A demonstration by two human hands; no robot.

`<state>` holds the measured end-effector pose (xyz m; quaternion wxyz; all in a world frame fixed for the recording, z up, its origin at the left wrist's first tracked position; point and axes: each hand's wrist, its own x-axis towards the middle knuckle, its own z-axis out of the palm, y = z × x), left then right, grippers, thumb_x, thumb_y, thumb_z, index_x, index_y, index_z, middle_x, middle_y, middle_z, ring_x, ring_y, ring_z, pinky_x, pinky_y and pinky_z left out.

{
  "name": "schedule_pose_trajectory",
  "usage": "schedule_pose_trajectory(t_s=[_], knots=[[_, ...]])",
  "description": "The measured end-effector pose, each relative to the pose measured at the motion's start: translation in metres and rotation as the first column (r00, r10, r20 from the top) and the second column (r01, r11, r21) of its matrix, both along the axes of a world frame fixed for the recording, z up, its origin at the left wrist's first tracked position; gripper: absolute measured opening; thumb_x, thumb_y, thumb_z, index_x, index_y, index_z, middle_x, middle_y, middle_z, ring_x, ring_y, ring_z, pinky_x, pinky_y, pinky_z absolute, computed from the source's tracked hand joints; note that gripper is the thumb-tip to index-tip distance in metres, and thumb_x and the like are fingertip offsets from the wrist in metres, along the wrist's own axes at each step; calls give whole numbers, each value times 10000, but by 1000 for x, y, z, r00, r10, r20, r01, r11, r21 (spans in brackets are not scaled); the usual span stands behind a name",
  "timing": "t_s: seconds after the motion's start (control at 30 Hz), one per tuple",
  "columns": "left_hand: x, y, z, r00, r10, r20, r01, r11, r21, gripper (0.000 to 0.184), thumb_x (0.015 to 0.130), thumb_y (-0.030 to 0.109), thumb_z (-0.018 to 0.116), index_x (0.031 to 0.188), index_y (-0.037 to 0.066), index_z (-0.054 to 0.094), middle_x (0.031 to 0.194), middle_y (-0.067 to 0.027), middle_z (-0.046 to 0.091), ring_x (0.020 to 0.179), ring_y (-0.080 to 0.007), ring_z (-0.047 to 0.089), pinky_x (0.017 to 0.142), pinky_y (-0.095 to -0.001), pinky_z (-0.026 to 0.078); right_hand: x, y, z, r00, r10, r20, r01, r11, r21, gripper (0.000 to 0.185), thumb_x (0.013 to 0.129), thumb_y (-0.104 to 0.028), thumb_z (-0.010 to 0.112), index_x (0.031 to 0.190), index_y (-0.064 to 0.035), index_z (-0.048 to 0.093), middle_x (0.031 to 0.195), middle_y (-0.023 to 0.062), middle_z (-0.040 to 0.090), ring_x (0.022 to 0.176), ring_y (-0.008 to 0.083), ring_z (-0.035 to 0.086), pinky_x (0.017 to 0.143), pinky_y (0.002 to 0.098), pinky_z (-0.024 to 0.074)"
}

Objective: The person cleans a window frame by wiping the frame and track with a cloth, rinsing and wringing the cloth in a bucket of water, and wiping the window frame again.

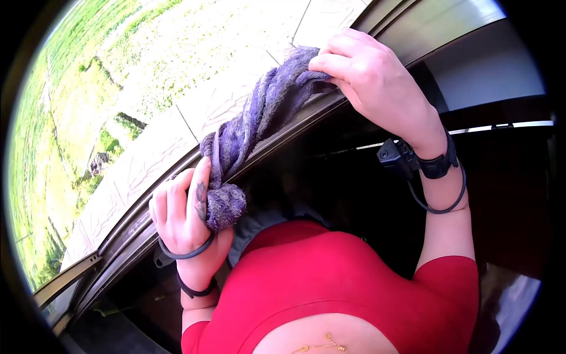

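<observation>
A purple-grey cloth (253, 118), twisted like a rope, stretches diagonally between my two hands over a dark window frame. My left hand (184, 206) is closed around its lower end, and a bunched end of the cloth sticks out beside the thumb. At the upper end my right hand (368, 74) pinches the cloth between thumb and fingers. Part of the cloth lies against the frame's rail and the pale tiled ledge.
The dark window frame (130, 233) runs diagonally, with a pale tiled ledge (138, 159) outside it. Green ground (76, 118) shows far below. A small black camera (394, 154) with a cable is strapped at my right wrist.
</observation>
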<state>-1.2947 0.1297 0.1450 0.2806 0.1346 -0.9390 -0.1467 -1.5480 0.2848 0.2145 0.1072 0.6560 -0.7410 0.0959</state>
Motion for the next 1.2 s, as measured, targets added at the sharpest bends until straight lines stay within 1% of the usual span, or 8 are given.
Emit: schedule_pose_trajectory(t_s=[0.1,0.23,0.27,0.5,0.77,0.97,1.13,1.2], knots=[[-16,6,-1,986,-130,101,128,991,27,563,677,63,662,1238,50,628,1090,-97,609,982,-284,561,860,-402,411,10,15,-15,971,-170,-167,215,929,303,261,763,48,611,1017,40,670,1034,124,644,1026,271,603,922,366,484],[-28,12,-7,971,-180,156,187,982,-30,626,611,25,624,1236,38,619,1093,-94,596,1012,-276,555,859,-399,406,1,21,-51,958,-159,238,54,916,397,446,855,-175,688,1214,68,581,1197,168,623,1173,286,568,1034,412,430],[-29,12,-7,971,-183,156,189,982,-27,626,611,25,624,1236,38,619,1093,-94,596,1012,-276,555,859,-399,406,-2,23,-61,974,-162,156,91,919,384,601,854,-366,710,1224,83,561,1177,171,625,1131,295,573,1019,413,430],[-31,13,-11,975,-187,124,195,979,-63,644,591,20,622,1235,30,626,1082,-90,593,984,-258,553,826,-382,403,17,3,-60,930,-228,-287,349,793,500,718,738,-581,727,996,83,639,877,115,649,929,254,561,858,341,449],[-35,15,-18,980,-186,68,193,972,-133,531,640,14,587,1166,18,663,1034,-84,604,930,-234,567,780,-358,406,-4,0,-74,954,-160,-255,281,774,568,582,585,-352,871,907,70,632,782,107,643,906,267,572,831,327,472],[-26,14,-16,977,-181,117,185,982,-30,628,627,43,664,1253,65,618,1124,-75,616,1002,-274,554,896,-390,397,-2,-2,-83,956,-284,-70,281,827,487,231,629,-29,681,832,30,588,802,145,638,900,320,567,845,376,493],[-13,6,-15,989,-124,77,129,990,-52,584,623,64,629,1205,40,650,1079,-66,622,950,-251,558,852,-374,408,51,-22,-89,976,-158,151,120,965,233,235,652,-39,632,875,28,602,824,132,612,871,294,560,807,379,503],[-9,2,-15,989,-120,83,123,992,-26,612,612,96,651,1222,42,642,1094,-71,625,955,-265,557,859,-382,405,54,-22,-89,975,-184,124,151,959,240,370,654,-158,744,948,34,626,920,126,642,921,285,572,810,366,502]])
